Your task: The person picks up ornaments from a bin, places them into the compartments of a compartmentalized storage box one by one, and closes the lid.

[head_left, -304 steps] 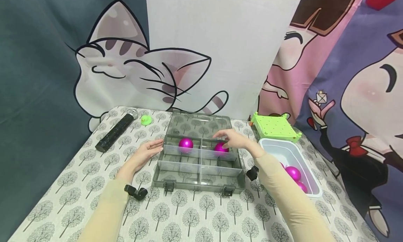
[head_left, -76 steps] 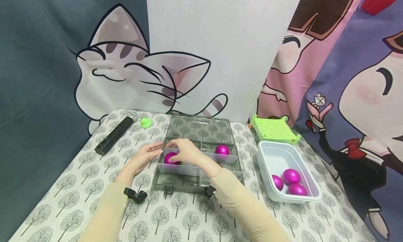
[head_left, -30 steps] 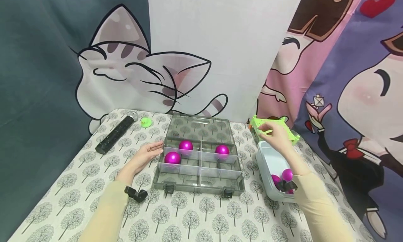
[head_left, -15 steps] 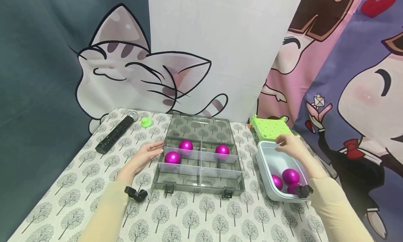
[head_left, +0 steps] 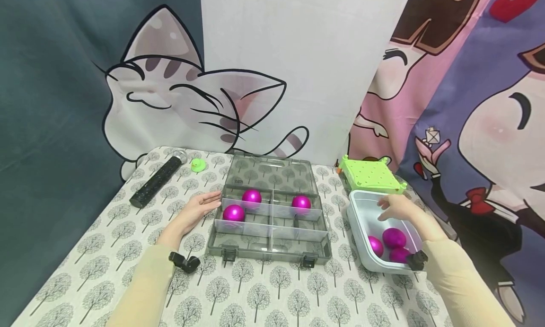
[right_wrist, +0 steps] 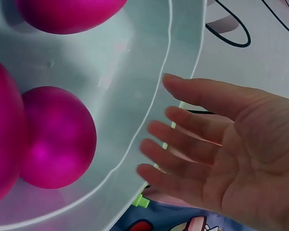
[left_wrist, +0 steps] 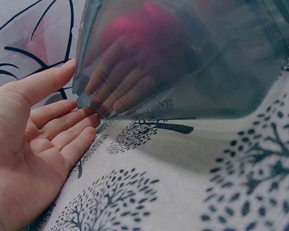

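Note:
A clear grey divided box point(head_left: 268, 257) lies with its lid open. Magenta balls sit in its back-left point(head_left: 251, 198), back-right point(head_left: 301, 204) and middle-left point(head_left: 233, 215) compartments. My left hand point(head_left: 195, 214) is at the box's left side, fingers extended; in the left wrist view the fingertips point(left_wrist: 89, 111) are at its corner. Over the back part of a pale plastic tub point(head_left: 356, 232) hovers my right hand point(head_left: 400, 208), fingers loosely spread and holding nothing. Three magenta balls point(head_left: 393, 238) lie in the tub's near part, apart from that hand in the right wrist view.
Behind the tub stands a light green plastic stand point(head_left: 369, 172). A black microphone point(head_left: 156, 181) and a small green rubber duck point(head_left: 197, 165) lie at the back left. The tree-patterned cloth point(head_left: 255, 294) covers the table, and printed curtains point(head_left: 298, 71) hang behind it.
My right hand let go of a ball in the middle-left compartment, swung right past the green stand, then moved down over the tub. My left hand stayed at the box.

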`<state>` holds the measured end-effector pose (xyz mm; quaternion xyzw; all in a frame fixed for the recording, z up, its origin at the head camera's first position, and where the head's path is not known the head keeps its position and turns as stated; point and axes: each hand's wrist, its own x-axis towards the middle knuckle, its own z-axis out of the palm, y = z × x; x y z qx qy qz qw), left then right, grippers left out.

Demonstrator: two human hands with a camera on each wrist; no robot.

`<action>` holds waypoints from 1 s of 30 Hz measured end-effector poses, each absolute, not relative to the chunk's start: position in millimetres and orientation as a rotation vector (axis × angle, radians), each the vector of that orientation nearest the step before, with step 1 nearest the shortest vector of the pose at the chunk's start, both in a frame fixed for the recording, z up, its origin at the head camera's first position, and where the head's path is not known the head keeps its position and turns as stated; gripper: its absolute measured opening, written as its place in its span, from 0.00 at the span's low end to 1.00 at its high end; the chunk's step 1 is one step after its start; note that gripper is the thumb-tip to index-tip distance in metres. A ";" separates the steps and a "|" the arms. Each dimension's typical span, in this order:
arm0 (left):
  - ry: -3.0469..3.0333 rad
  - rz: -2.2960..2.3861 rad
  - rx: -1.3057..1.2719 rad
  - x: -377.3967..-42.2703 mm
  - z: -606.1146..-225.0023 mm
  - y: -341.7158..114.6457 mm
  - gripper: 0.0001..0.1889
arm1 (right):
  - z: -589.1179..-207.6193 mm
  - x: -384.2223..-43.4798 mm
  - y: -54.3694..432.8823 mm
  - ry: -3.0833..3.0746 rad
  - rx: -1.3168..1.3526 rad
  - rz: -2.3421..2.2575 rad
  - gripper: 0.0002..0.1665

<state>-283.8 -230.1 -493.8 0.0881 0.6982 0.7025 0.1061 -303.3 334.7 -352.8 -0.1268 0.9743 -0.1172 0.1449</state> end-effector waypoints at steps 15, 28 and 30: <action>2.050 2.084 0.242 -284.7 -494.3 -229.2 0.33 | -351.8 -301.6 329.6 2.535 -0.129 -0.248 0.34; 2.057 2.071 0.246 -283.7 -493.1 -230.6 0.34 | -353.0 -298.9 331.4 2.381 -0.034 -0.231 0.30; 2.061 2.063 0.248 -283.6 -493.5 -230.8 0.34 | -354.7 -299.6 331.7 2.374 -0.032 -0.220 0.29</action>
